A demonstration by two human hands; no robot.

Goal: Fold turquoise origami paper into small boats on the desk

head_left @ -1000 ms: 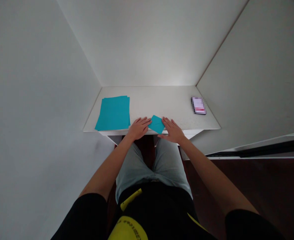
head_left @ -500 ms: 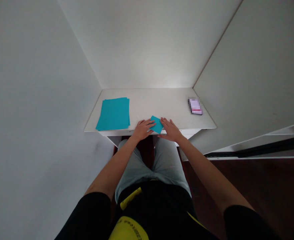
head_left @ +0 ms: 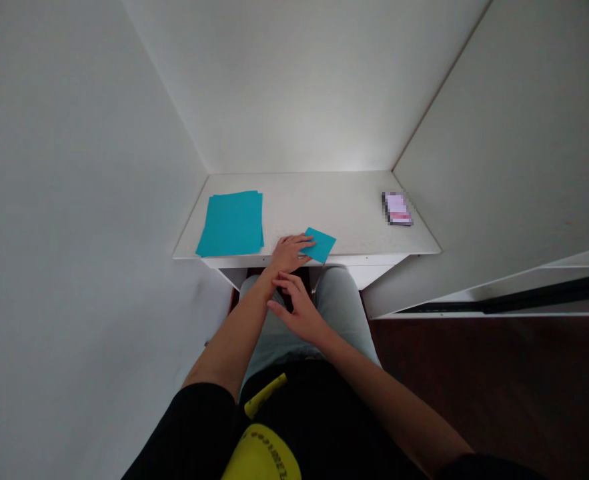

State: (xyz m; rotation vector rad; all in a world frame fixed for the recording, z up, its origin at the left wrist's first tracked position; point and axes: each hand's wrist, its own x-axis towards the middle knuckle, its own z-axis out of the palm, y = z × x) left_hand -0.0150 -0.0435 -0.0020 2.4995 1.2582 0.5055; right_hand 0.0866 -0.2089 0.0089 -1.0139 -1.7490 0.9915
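A small turquoise piece of paper (head_left: 324, 245), which looks folded, lies turned at an angle on the front edge of the white desk (head_left: 319, 200). My left hand (head_left: 291, 253) rests over its left corner, fingers stretched out flat on it. Closer to my body, my right hand (head_left: 299, 311) is held with fingers apart and nothing in it. Its fingertips reach my left forearm just behind the wrist, apart from the paper. To the left lies a stack of larger turquoise paper sheets (head_left: 231, 224).
At the desk's right end lies a blurred flat item (head_left: 398, 209), pinkish white with a dark edge. White walls close in the desk at the back, left and right. My legs (head_left: 341, 307) are under the desk's front edge.
My right hand has left the paper's right side and come back toward my body, over to my left forearm. My left hand stays on the paper. The view has shifted slightly.
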